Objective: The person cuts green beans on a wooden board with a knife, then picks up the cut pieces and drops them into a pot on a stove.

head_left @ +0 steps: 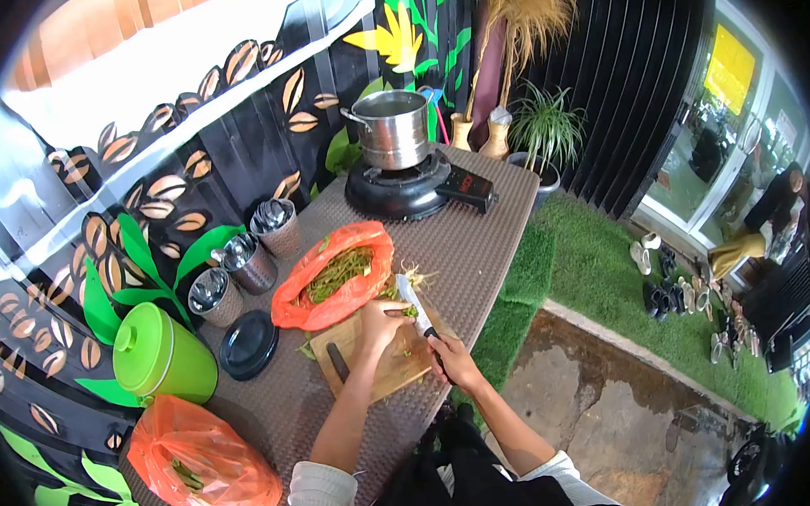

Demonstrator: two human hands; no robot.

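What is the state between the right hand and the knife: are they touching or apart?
Touching: the head view shows the right hand closed around the knife by its dark handle.

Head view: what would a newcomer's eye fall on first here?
Probably the open orange plastic bag of thin green vegetables mid-table, with the knife in the right hand beside it, above the wooden cutting board. Next, the shiny steel pot on the black portable stove at the table's far end. The lime-green lidded container also stands out at the left.
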